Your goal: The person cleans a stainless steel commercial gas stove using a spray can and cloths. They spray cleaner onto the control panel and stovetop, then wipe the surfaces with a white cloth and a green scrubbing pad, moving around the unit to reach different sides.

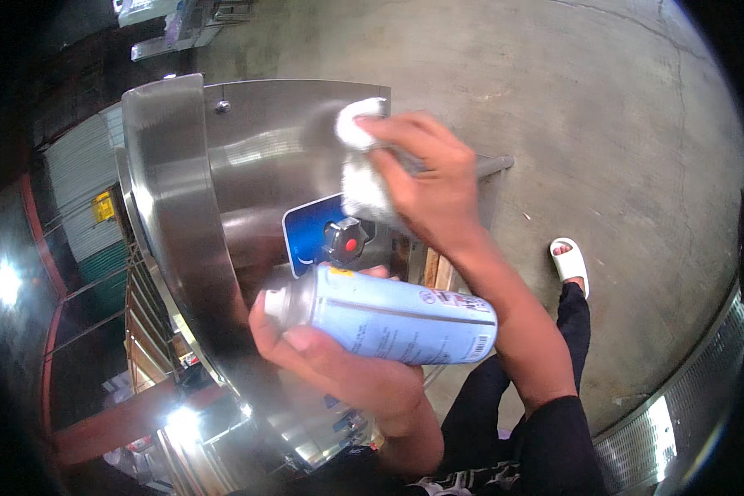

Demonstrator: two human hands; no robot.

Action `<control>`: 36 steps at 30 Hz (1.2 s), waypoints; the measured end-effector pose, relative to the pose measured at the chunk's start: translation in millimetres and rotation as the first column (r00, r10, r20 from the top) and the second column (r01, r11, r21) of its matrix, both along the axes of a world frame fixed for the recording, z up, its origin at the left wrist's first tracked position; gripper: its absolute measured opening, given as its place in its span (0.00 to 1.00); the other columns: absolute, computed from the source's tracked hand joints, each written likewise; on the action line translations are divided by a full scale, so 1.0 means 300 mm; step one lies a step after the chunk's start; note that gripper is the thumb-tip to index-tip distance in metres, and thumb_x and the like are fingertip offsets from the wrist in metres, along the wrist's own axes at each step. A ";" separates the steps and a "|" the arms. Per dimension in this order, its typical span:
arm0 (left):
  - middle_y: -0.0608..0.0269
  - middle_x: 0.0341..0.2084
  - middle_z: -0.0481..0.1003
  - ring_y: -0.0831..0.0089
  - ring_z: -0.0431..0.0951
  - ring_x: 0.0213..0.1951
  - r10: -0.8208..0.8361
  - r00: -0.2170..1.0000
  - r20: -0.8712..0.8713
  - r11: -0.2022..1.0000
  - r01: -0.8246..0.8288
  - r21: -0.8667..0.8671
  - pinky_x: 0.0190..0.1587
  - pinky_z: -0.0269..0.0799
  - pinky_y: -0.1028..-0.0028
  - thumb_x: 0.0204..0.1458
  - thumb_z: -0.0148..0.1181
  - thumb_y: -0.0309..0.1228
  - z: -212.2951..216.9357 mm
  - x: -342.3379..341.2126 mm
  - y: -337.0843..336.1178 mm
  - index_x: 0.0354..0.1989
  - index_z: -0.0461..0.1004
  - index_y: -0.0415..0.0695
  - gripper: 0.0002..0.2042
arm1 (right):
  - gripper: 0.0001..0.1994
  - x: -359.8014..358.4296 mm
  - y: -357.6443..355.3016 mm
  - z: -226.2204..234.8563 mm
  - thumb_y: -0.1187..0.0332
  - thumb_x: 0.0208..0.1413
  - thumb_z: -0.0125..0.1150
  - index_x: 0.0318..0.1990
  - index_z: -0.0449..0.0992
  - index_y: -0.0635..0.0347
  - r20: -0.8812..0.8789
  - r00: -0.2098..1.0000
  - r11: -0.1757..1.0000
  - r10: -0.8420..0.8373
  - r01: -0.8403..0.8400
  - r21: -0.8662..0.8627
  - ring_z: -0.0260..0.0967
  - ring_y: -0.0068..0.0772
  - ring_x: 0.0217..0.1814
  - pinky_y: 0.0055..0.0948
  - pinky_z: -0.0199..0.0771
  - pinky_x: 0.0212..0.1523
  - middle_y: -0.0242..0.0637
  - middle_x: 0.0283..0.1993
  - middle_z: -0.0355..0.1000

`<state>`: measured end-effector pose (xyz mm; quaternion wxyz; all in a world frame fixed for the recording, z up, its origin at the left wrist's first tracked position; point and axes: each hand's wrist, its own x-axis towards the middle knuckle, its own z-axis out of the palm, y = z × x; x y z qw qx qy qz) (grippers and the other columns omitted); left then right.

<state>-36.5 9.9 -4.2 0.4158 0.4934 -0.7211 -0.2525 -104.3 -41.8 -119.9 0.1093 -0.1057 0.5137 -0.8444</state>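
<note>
My left hand (339,364) is wrapped round a light blue spray can (397,318), which lies on its side with its nozzle end to the left. The index finger rests at the nozzle. In my right hand (430,174) is a white cloth (362,178), pinched between thumb and fingers. The cloth is up against, or just above, the far right part of a shiny steel panel (260,124); I cannot tell if it touches. Between the hands, a black knob (345,240) with a red centre sits on a blue label plate (306,227).
The panel belongs to a steel machine with a rounded rim (174,182) on the left. A metal bar (494,166) sticks out on its right. Concrete floor (636,149) lies beyond, with my foot in a white slipper (570,263). A perforated metal sheet (636,446) curves along the lower right.
</note>
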 end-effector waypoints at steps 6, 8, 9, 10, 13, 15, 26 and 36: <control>0.46 0.44 0.71 0.58 0.80 0.38 -0.059 0.998 -0.021 0.998 0.058 -0.032 0.39 0.82 0.63 0.68 0.43 0.51 -0.035 -0.015 -0.023 0.66 0.54 0.44 0.27 | 0.14 -0.036 0.108 -0.081 0.80 0.55 0.64 0.49 0.83 0.61 0.087 0.995 0.993 -0.049 0.040 0.108 0.76 0.26 0.48 0.24 0.73 0.51 0.38 0.46 0.80; 0.46 0.46 0.70 0.59 0.79 0.40 -0.148 0.989 -0.010 0.989 0.148 0.013 0.42 0.82 0.62 0.69 0.43 0.46 -0.038 -0.013 -0.032 0.65 0.53 0.43 0.24 | 0.14 -0.035 0.138 -0.103 0.80 0.57 0.63 0.50 0.83 0.61 0.125 0.988 0.988 -0.087 0.070 0.136 0.75 0.24 0.48 0.23 0.73 0.50 0.37 0.47 0.79; 0.47 0.47 0.69 0.60 0.79 0.40 -0.115 0.993 0.016 0.993 0.115 0.033 0.42 0.82 0.62 0.69 0.43 0.45 -0.040 -0.012 -0.028 0.65 0.53 0.42 0.24 | 0.14 -0.027 0.171 -0.114 0.79 0.59 0.63 0.51 0.83 0.61 0.141 0.987 0.979 -0.082 0.053 0.197 0.74 0.22 0.48 0.21 0.72 0.48 0.35 0.48 0.78; 0.47 0.47 0.69 0.61 0.79 0.41 -0.109 0.994 0.010 0.993 0.109 0.054 0.42 0.82 0.63 0.69 0.43 0.45 -0.045 -0.013 -0.033 0.65 0.54 0.42 0.24 | 0.14 -0.018 0.194 -0.127 0.80 0.57 0.63 0.51 0.83 0.61 0.191 0.978 0.977 -0.089 0.047 0.210 0.75 0.24 0.48 0.22 0.72 0.49 0.37 0.47 0.78; 0.48 0.48 0.68 0.64 0.78 0.42 -0.090 0.996 0.004 0.993 0.090 0.083 0.42 0.82 0.64 0.70 0.43 0.43 -0.059 -0.014 -0.025 0.65 0.54 0.41 0.23 | 0.15 0.023 0.274 -0.149 0.81 0.55 0.63 0.50 0.83 0.62 0.295 0.945 0.970 -0.139 0.069 0.235 0.75 0.27 0.49 0.23 0.71 0.51 0.38 0.47 0.78; 0.48 0.47 0.70 0.64 0.79 0.42 -0.086 0.996 0.037 0.995 0.084 0.053 0.42 0.82 0.64 0.70 0.43 0.44 -0.067 -0.012 -0.026 0.64 0.54 0.42 0.23 | 0.16 0.050 0.320 -0.159 0.82 0.55 0.62 0.51 0.82 0.62 0.334 0.932 0.965 -0.140 0.053 0.256 0.74 0.26 0.50 0.23 0.71 0.51 0.38 0.47 0.78; 0.47 0.46 0.73 0.63 0.80 0.43 0.062 0.989 0.135 0.998 -0.058 -0.031 0.43 0.81 0.66 0.70 0.46 0.45 -0.044 0.009 -0.026 0.64 0.53 0.46 0.22 | 0.12 0.080 0.509 -0.092 0.80 0.59 0.64 0.50 0.82 0.64 0.416 0.878 0.938 -0.236 0.094 0.334 0.72 0.22 0.50 0.22 0.71 0.51 0.35 0.47 0.77; 0.50 0.44 0.69 0.70 0.74 0.40 0.066 0.997 0.041 0.996 -0.064 -0.059 0.39 0.74 0.71 0.70 0.47 0.37 -0.038 -0.029 -0.052 0.60 0.59 0.38 0.18 | 0.12 0.048 0.571 -0.056 0.80 0.59 0.63 0.50 0.82 0.63 0.401 0.876 0.917 -0.267 0.103 0.385 0.73 0.23 0.50 0.23 0.71 0.51 0.36 0.48 0.77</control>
